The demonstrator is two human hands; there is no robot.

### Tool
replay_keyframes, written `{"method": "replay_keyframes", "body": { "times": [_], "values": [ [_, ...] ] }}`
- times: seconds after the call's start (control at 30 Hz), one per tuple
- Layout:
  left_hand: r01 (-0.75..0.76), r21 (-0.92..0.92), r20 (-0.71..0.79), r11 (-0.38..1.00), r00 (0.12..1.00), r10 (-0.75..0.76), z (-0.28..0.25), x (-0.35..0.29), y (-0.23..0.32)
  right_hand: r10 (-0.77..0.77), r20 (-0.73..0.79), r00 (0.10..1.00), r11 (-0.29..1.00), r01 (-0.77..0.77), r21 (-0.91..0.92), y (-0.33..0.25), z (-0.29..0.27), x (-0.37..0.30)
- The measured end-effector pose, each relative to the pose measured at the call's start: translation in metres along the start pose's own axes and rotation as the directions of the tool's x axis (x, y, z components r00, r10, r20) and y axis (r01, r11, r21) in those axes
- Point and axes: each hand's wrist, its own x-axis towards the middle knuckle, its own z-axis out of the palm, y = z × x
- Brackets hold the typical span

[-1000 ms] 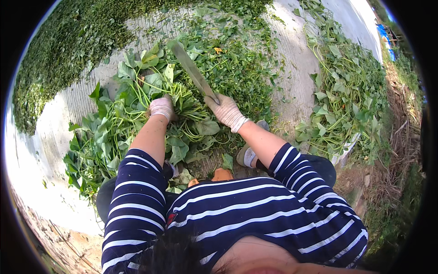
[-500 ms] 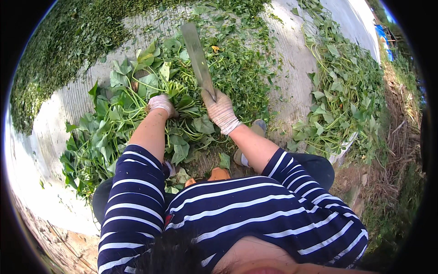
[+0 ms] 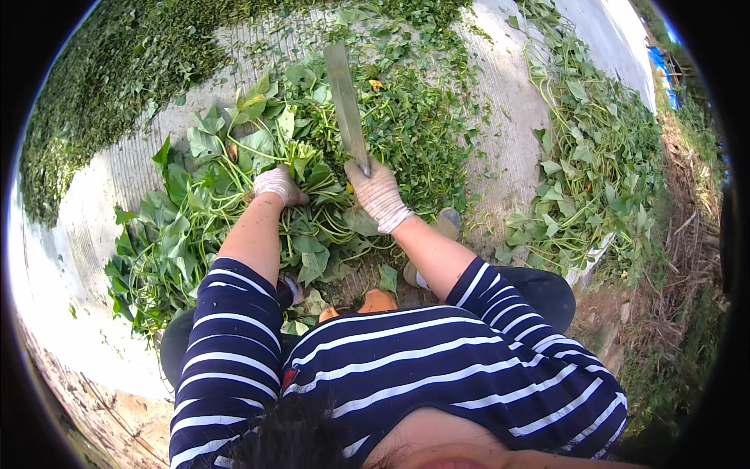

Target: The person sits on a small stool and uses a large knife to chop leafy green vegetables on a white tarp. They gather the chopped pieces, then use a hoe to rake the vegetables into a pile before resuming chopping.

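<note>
In a pale, soiled glove, my left hand [image 3: 280, 186] is closed round a thick bunch of leafy green vines [image 3: 316, 184]. The cut stem ends stick out beyond its fingers, and long stems and broad leaves trail off to the left and toward my feet. My right hand [image 3: 376, 194], gloved too, grips the handle of a long knife [image 3: 346, 102] with a straight, wide blade. The blade points away from me, just right of the bunch and apart from my left hand. Chopped green pieces [image 3: 422, 125] lie spread beneath and beyond the blade.
A larger layer of chopped greens [image 3: 101, 94] covers the ground at far left. Uncut vines [image 3: 586, 156] lie heaped along the right on ridged concrete [image 3: 500, 102]. Dry stalks [image 3: 691, 227] border the concrete at far right. My shoe [image 3: 447, 223] rests near my right wrist.
The knife blade has swung slightly to the right and stands a little more upright. My left hand stays on the bunch, almost in the same place.
</note>
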Motion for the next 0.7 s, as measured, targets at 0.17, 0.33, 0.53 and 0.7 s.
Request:
{"method": "replay_keyframes", "body": {
  "times": [0.17,0.33,0.53,0.7],
  "values": [
    [0.068,0.131,0.102,0.989,0.991,-0.081,-0.004,0.006,0.019,-0.572,-0.279,0.771,0.779,0.618,0.111,-0.036,-0.003,-0.001],
    [0.067,0.076,0.075,0.995,0.994,-0.073,0.008,0.012,0.012,0.415,0.089,0.905,0.775,-0.301,-0.556,0.068,0.039,-0.055],
    [-0.022,0.039,0.073,0.999,0.997,0.019,0.008,0.009,-0.004,-0.295,-0.114,0.949,0.951,0.303,0.060,-0.054,-0.007,0.016],
    [0.064,0.072,0.083,0.995,0.994,-0.070,0.008,0.008,0.012,-0.529,-0.268,0.805,0.831,0.556,0.030,-0.023,0.023,-0.010]
  ]
}}
